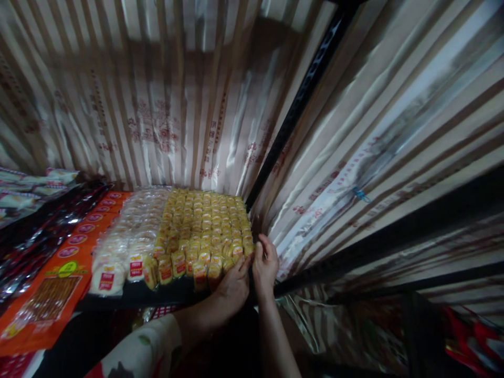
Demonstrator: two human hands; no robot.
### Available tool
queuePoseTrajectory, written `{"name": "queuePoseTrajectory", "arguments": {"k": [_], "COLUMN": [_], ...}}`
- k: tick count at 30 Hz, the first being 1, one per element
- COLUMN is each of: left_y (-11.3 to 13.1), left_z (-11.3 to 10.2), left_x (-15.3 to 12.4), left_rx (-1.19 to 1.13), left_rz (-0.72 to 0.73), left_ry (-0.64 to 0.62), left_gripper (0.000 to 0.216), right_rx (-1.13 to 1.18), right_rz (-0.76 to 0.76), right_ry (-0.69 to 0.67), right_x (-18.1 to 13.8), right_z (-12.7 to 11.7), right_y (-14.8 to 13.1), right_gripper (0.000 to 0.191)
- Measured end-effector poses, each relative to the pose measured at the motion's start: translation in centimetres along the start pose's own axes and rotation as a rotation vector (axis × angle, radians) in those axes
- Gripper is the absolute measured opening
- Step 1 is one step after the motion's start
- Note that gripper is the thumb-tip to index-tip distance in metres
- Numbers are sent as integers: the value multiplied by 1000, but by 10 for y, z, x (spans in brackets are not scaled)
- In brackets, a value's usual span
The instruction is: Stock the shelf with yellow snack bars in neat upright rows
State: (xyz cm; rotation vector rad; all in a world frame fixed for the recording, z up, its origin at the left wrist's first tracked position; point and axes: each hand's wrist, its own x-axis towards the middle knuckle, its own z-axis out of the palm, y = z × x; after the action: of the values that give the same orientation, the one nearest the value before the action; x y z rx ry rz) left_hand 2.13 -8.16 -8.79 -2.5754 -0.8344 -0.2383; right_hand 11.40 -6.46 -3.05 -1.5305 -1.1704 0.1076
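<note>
Small yellow-wrapped snack packets point(205, 226) stand in close rows on a dark shelf, with red-and-white labels showing on the front ones. My left hand point(233, 286) is at the front right corner of these rows, its fingers closed on a yellow packet that they mostly hide. Beside that same corner is my right hand point(265, 268), with thumb and curled fingers apart and no object visible between them. Its fingertips are close to the right edge of the rows; whether they touch is unclear.
Left of the yellow rows lie clear-wrapped white snack packets point(108, 275), orange snack bags point(59, 291) and dark shiny packets point(23, 257). A black metal post point(299, 107) rises at the back right corner. Printed pleated sheeting point(169, 110) hangs behind. A black bar point(394, 231) crosses the right side.
</note>
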Motion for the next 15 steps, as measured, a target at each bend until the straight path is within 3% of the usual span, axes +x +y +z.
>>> {"name": "queuePoseTrajectory", "arguments": {"k": [5, 11, 15], "left_y": [-3, -4, -10], "left_z": [0, 3, -6], "left_x": [-2, -1, -9], "left_rx": [-50, -128, -146], "left_rz": [-30, -29, 18], "left_ry": [67, 57, 62], "left_gripper": [42, 41, 37], "right_rx": [-38, 31, 33], "right_rz": [-5, 3, -4], "right_ry": [-80, -133, -169], "right_x": [-49, -58, -60], "right_z": [-13, -7, -6], "right_y": [24, 44, 49], "right_gripper": [37, 39, 39]}}
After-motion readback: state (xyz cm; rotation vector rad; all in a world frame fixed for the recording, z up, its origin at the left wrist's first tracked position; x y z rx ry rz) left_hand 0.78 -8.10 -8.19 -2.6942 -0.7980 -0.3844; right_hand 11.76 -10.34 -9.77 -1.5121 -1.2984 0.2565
